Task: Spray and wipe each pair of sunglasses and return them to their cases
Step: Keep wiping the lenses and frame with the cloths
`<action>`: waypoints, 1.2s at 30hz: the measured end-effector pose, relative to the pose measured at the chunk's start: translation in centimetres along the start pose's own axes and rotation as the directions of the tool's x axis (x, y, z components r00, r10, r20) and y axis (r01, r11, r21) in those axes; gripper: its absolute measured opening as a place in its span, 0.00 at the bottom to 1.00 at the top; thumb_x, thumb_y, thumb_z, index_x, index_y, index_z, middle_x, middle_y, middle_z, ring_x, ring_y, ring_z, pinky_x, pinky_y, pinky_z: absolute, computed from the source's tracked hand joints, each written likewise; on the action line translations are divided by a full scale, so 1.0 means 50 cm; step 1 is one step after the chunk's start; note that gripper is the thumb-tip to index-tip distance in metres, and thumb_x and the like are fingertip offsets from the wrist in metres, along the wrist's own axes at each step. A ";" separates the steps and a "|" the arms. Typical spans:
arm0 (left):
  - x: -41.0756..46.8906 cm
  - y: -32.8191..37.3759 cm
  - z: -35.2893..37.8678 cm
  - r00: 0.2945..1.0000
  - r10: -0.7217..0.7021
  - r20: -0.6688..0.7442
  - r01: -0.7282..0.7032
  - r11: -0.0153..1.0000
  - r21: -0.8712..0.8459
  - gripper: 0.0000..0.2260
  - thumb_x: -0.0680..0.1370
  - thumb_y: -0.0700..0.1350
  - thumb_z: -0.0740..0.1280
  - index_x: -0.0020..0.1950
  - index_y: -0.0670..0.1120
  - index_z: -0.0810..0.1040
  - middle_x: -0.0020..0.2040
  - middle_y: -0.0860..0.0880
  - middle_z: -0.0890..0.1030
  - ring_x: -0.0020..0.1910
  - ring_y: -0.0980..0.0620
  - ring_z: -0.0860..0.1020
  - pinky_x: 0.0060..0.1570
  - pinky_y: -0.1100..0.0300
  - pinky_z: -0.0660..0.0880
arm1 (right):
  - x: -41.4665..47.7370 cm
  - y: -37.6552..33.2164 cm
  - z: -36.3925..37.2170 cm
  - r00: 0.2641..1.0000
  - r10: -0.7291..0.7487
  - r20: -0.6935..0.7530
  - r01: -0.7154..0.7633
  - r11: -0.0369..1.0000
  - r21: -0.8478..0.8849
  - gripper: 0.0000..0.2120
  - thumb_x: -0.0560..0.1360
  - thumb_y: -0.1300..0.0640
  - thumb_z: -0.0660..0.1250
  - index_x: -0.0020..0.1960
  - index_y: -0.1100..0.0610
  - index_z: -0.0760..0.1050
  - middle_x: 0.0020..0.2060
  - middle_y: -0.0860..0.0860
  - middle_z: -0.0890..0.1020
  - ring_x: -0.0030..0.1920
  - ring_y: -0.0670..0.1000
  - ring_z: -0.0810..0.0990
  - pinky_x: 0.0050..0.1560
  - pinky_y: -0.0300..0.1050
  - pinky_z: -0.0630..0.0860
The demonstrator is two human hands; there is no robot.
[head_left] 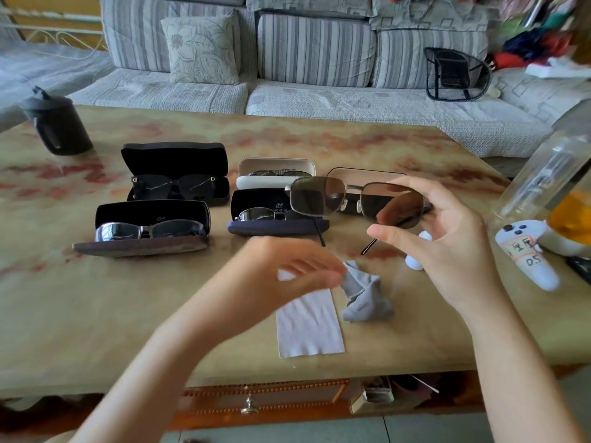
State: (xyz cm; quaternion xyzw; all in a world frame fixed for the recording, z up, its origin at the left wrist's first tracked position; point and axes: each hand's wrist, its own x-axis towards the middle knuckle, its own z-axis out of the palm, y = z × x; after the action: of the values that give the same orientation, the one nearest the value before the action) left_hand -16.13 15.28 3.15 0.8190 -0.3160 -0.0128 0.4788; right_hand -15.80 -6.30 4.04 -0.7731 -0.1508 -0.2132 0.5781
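My right hand (447,238) holds a pair of brown-lensed, metal-framed sunglasses (323,195) in the air by their right edge, temples hanging down. Behind them lies their open case (367,174). My left hand (287,266), blurred and with fingers loosely extended, hovers over a crumpled grey cloth (364,298) and a flat pale cloth (308,327) on the table. A small white spray bottle (415,262) stands partly hidden behind my right hand. Several other open cases hold sunglasses: black (176,174), white (275,174), dark (150,228) and navy (275,215).
A dark mug (57,126) stands at the table's far left. At the right edge are a clear bottle (543,174), a white controller (527,251) and an orange-filled object (572,219). A striped sofa (313,59) runs behind the marble-patterned table (128,314).
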 end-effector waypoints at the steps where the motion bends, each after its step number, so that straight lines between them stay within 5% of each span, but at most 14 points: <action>1: -0.006 0.014 -0.022 0.998 0.038 -0.045 -0.039 0.999 -0.005 0.06 0.73 0.48 0.71 0.49 0.51 0.84 0.45 0.59 0.85 0.44 0.63 0.82 0.47 0.72 0.74 | -0.001 0.002 0.001 1.000 0.005 0.016 -0.005 1.000 -0.005 0.23 0.62 0.55 0.78 0.55 0.47 0.77 0.43 0.52 0.81 0.44 0.44 0.80 0.50 0.33 0.73; 5: -0.028 0.038 -0.082 0.912 0.223 -0.343 -0.197 0.974 0.107 0.08 0.71 0.48 0.74 0.48 0.51 0.81 0.46 0.59 0.83 0.45 0.58 0.81 0.47 0.70 0.73 | -0.005 0.005 0.012 0.996 0.019 0.089 -0.016 0.999 -0.030 0.25 0.61 0.51 0.80 0.56 0.45 0.77 0.42 0.49 0.82 0.47 0.48 0.81 0.59 0.51 0.75; 9: -0.024 0.011 -0.100 0.899 0.244 -0.363 -0.142 0.948 0.285 0.28 0.65 0.56 0.76 0.64 0.56 0.75 0.59 0.63 0.76 0.62 0.58 0.74 0.60 0.70 0.68 | -0.006 0.008 0.035 0.988 0.021 0.152 -0.005 0.995 -0.101 0.26 0.61 0.40 0.77 0.57 0.40 0.76 0.44 0.45 0.84 0.52 0.50 0.81 0.67 0.71 0.60; 12: -0.017 -0.018 -0.094 0.941 0.220 -0.256 -0.138 0.943 0.304 0.32 0.65 0.58 0.77 0.67 0.53 0.73 0.63 0.61 0.75 0.65 0.63 0.72 0.63 0.72 0.64 | -0.008 0.006 0.048 0.984 0.004 0.179 -0.003 1.000 -0.003 0.25 0.61 0.45 0.78 0.57 0.43 0.77 0.43 0.47 0.83 0.49 0.49 0.81 0.64 0.61 0.70; 15: -0.019 -0.029 -0.089 0.955 0.150 -0.255 -0.080 0.961 0.265 0.28 0.65 0.55 0.74 0.65 0.54 0.76 0.59 0.62 0.78 0.59 0.67 0.75 0.57 0.76 0.67 | -0.008 0.007 0.053 0.980 -0.012 0.197 0.002 0.999 0.050 0.25 0.62 0.50 0.78 0.58 0.47 0.77 0.42 0.49 0.82 0.47 0.50 0.81 0.57 0.47 0.75; 19: -0.023 -0.034 -0.094 0.941 0.170 -0.293 -0.087 0.957 0.277 0.25 0.67 0.51 0.75 0.63 0.50 0.79 0.55 0.56 0.81 0.54 0.62 0.79 0.56 0.70 0.73 | -0.007 0.014 0.066 0.979 -0.028 0.201 0.013 0.997 0.074 0.27 0.62 0.54 0.80 0.59 0.49 0.77 0.44 0.50 0.82 0.50 0.53 0.81 0.60 0.56 0.76; 25: -0.029 -0.038 -0.104 0.921 0.220 -0.321 -0.115 0.942 0.316 0.22 0.67 0.45 0.77 0.60 0.46 0.79 0.53 0.52 0.81 0.52 0.58 0.80 0.56 0.69 0.73 | 0.002 0.012 0.057 0.970 -0.042 0.238 0.018 0.995 0.099 0.36 0.68 0.38 0.72 0.70 0.53 0.68 0.64 0.49 0.78 0.67 0.50 0.74 0.69 0.46 0.68; 29: -0.038 -0.043 -0.120 0.920 0.212 -0.329 -0.105 0.944 0.313 0.22 0.67 0.45 0.76 0.61 0.46 0.79 0.53 0.52 0.82 0.53 0.59 0.80 0.57 0.70 0.72 | 0.015 0.036 0.054 0.994 0.098 0.054 -0.103 0.990 0.097 0.17 0.79 0.49 0.61 0.63 0.56 0.75 0.54 0.47 0.83 0.57 0.43 0.80 0.61 0.37 0.73; 32: -0.044 -0.043 -0.128 0.919 0.210 -0.335 -0.101 0.944 0.314 0.22 0.68 0.46 0.75 0.61 0.46 0.79 0.53 0.52 0.82 0.52 0.60 0.80 0.57 0.71 0.71 | 0.014 0.080 0.062 0.961 0.248 0.119 -0.235 0.965 -0.116 0.08 0.79 0.60 0.64 0.50 0.49 0.79 0.45 0.42 0.84 0.49 0.36 0.80 0.53 0.31 0.73; 36: -0.049 -0.044 -0.132 0.919 0.201 -0.338 -0.096 0.948 0.303 0.22 0.67 0.46 0.76 0.60 0.46 0.79 0.53 0.53 0.81 0.52 0.62 0.79 0.56 0.73 0.71 | 0.010 0.113 0.101 0.904 0.344 0.252 -0.205 0.869 -0.451 0.07 0.77 0.58 0.68 0.53 0.50 0.81 0.46 0.41 0.82 0.52 0.42 0.78 0.52 0.33 0.71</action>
State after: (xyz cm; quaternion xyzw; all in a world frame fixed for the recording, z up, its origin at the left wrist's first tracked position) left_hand -14.84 22.43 4.31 0.8399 -0.2820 0.2210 0.4076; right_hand -11.85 -3.08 -1.61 -0.9156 -0.0822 -0.0244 0.3928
